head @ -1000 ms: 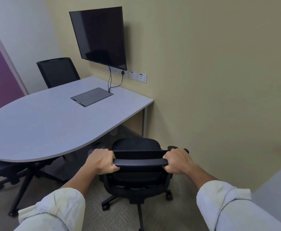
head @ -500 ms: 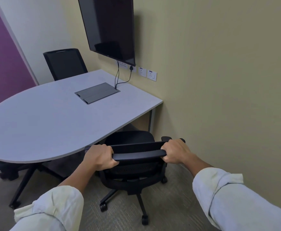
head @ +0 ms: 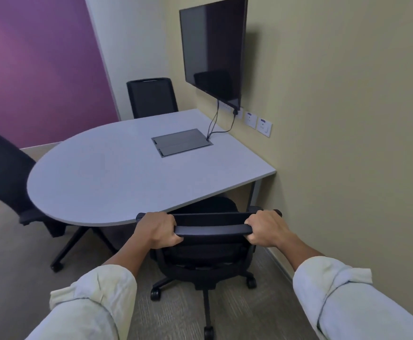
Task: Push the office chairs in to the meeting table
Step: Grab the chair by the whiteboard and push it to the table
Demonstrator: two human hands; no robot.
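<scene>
Beige wall (head: 347, 94) holds a dark screen (head: 212, 50); purple wall (head: 33, 65) left, grey carpet (head: 16, 266).

Soft, even indoor light fills the room, with no hard glare on the tabletop (head: 117, 173). The wall screen (head: 212, 50) casts a dim shadow to its right and holds faint reflections. The chair at the left edge (head: 1, 168) is smeared by motion blur. Wide-angle distortion bends the wall lines and stretches the sleeves (head: 347, 298) at the lower corners.

black office chair (head: 207, 256) | seat under edge of grey meeting table (head: 117, 173) | upright
</scene>
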